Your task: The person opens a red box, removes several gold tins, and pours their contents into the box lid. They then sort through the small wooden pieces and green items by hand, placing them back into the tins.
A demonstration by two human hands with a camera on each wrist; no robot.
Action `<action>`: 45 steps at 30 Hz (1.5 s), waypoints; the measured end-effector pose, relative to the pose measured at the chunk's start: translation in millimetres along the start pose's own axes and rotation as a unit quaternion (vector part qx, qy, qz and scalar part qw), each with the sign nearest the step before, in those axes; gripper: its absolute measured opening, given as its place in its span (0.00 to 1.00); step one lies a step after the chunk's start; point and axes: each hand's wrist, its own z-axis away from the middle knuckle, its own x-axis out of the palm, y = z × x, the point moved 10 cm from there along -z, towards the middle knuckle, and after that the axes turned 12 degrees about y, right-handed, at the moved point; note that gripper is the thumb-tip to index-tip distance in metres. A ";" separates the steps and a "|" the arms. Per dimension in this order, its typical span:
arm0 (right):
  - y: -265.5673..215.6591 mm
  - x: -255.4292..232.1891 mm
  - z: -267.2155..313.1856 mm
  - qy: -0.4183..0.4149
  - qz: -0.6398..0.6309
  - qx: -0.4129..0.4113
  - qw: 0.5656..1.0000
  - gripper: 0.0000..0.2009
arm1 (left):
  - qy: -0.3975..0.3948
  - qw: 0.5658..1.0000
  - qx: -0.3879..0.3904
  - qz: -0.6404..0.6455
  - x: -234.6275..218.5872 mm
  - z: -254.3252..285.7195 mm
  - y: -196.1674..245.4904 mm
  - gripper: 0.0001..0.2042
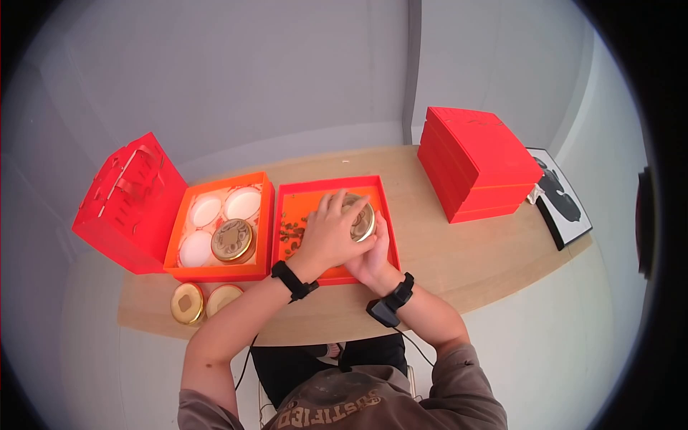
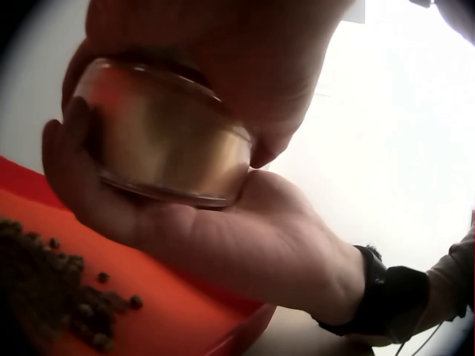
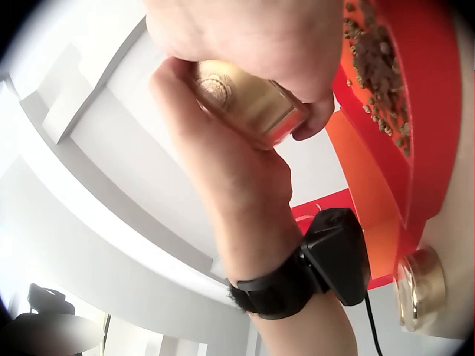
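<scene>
Over the red-rimmed orange tray [image 1: 390, 240], both hands hold a round jar [image 1: 363, 223] with a gold rim and a patterned brown top. My left hand [image 1: 331, 231] lies across the jar from the left, its fingers over the top. Under the jar and along its right side curls my right hand [image 1: 374, 256]. In the left wrist view the jar [image 2: 167, 137] is tilted, its see-through wall showing a gold-tan inside. Small brown-green dried pieces [image 1: 291, 233] lie scattered in the tray's left part, partly hidden by my left hand.
Left of the tray, an open box [image 1: 268, 215] has white round recesses and one patterned jar [image 1: 233, 241]; its red lid [image 1: 132, 208] stands up. Two gold-rimmed round containers [image 1: 188, 304] sit at the front edge. A red box stack [image 1: 476, 165] and framed picture [image 1: 566, 197] stand right.
</scene>
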 end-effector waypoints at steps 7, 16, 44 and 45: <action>-2.0 -4.3 -4.8 0.004 -0.004 -0.006 1.000 0.32 | -0.003 0.997 -0.070 -0.036 6.8 -3.4 -2.1 0.39; -0.2 -8.1 -8.4 -0.007 -0.019 -0.013 1.000 0.33 | 0.021 0.995 -0.089 -0.034 18.3 -0.7 -12.0 0.38; -10.2 -11.4 -13.1 0.036 0.118 0.011 0.992 0.38 | 0.111 0.818 -0.401 0.396 -21.2 33.8 -107.5 0.38; -11.5 -7.7 -9.6 0.044 0.101 0.025 0.994 0.35 | 0.108 0.781 -0.446 0.424 -23.4 43.1 -105.8 0.38</action>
